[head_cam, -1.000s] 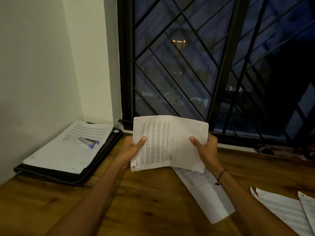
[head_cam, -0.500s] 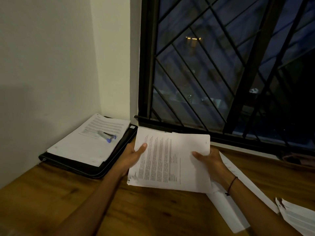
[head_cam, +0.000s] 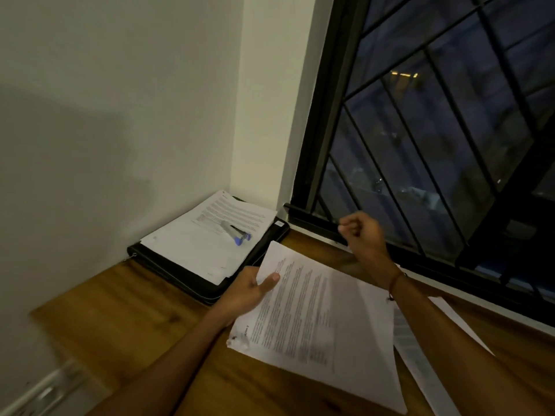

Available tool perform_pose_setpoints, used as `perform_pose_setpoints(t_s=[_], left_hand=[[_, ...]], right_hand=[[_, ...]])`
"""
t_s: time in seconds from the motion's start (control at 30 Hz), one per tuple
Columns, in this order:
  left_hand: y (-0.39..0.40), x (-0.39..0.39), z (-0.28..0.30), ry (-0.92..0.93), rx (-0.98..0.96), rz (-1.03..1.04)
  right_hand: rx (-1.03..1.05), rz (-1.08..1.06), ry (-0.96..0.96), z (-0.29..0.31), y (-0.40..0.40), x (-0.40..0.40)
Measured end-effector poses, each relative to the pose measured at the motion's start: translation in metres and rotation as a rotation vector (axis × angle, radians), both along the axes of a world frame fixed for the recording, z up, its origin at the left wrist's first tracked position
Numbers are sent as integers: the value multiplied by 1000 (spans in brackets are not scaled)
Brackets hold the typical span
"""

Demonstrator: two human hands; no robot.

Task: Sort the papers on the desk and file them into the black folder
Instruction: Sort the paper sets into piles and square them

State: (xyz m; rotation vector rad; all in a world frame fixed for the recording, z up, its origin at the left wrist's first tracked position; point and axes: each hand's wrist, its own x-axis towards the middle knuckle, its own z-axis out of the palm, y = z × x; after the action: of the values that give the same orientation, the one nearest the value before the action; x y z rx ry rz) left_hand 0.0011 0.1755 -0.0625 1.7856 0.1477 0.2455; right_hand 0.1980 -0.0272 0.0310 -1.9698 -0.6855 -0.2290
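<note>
Over by the wall corner: black folder [head_cam: 210, 283] waiting, pages and a pen [head_cam: 235, 232] already on it

Left hand [head_cam: 246, 292] pinches the stapled papers [head_cam: 318, 322] by their left edge, long axis running toward the folder, just up-left. Right hand [head_cam: 360, 228] hangs curled, holding nothing, above the table [head_cam: 135, 310].

- The print on the stapled papers [head_cam: 318, 322] is too small and blurred to read.
- A loose sheet [head_cam: 420, 355] lies partly under them and runs off the bottom edge.
- The black folder [head_cam: 192, 280] is mostly covered by a paper stack [head_cam: 207, 235].
- The pale strip [head_cam: 51, 391] at the lower left is smeared.
</note>
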Motion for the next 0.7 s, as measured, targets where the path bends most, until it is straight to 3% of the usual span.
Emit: perform_pose_setpoints(t_s=[0.17, 0.4, 0.57, 0.7], left_hand=[[5, 2, -4, 24, 30, 16], [6, 1, -6, 35, 33, 38], [10, -2, -9, 3, 25, 29], [12, -1, -10, 18, -6, 20]], right_hand=[[-369, 337, -56, 36, 122, -15], [-896, 441, -59, 26, 228, -32], [-1047, 432, -97, -4, 258, -22], [-977, 461, 3, -10, 262, -11]])
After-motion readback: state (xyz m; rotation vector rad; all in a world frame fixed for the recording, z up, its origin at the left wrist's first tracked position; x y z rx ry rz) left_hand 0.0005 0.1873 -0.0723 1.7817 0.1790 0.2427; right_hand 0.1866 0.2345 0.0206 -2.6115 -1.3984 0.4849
